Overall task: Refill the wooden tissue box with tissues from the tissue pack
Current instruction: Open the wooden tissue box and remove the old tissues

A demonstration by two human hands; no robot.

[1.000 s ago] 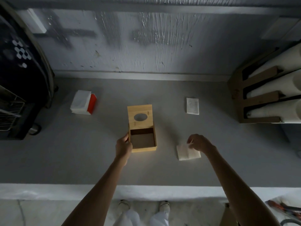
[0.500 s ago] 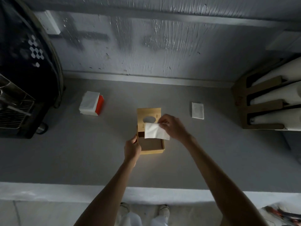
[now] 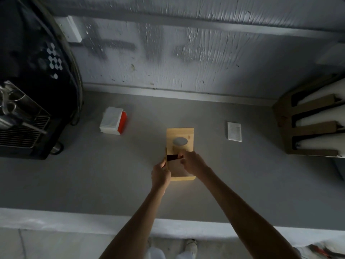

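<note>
The wooden tissue box [image 3: 183, 178] stands in the middle of the grey counter, its lid [image 3: 180, 140] with an oval hole slid back toward the wall. My left hand [image 3: 160, 174] grips the box's left side. My right hand [image 3: 192, 163] is over the open part, fingers closed on a folded tissue [image 3: 176, 168] that lies down inside the box. The tissue pack [image 3: 113, 123], white with a red end, lies on the counter to the far left of the box.
A small white folded tissue [image 3: 234, 131] lies on the counter to the right of the box. A black machine with a metal grille [image 3: 22, 128] stands at the left. A cardboard rack with white rolls [image 3: 313, 128] stands at the right. The wall runs behind.
My right hand picked the folded tissue up from the counter at the right, carried it over the box and lowered it into the open part. My left hand stayed on the box.
</note>
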